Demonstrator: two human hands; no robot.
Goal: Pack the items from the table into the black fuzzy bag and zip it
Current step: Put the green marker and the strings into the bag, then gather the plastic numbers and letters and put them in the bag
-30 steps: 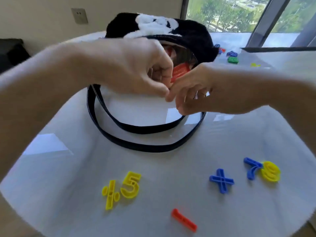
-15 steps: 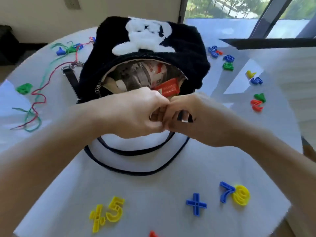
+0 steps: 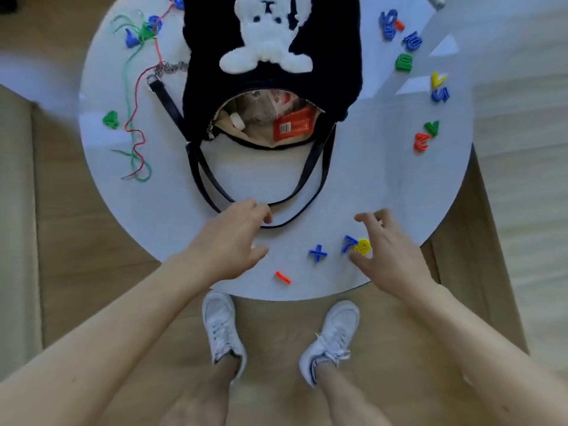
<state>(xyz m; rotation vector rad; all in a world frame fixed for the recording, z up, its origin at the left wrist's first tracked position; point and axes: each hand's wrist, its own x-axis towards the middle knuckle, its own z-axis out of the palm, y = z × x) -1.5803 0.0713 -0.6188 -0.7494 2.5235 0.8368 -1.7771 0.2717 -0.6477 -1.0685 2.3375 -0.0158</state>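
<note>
The black fuzzy bag with a white bear patch lies on the round white table, mouth unzipped toward me. A red packet and other packets show inside. My left hand hovers with relaxed fingers over the near table edge, by the bag's black straps, covering the yellow pieces there. My right hand is spread, fingers extended, over the blue 7 and yellow 9. A blue plus and an orange minus lie between my hands.
Several plastic numbers lie along the right rim, such as a green one and an orange one. Green and red cords, a green 4 and a chain lie on the left. My white shoes stand on the wooden floor below.
Both hands have left the bag's mouth and pulled back to the near table edge, now apart. The camera has tilted down to look straight over the table.
</note>
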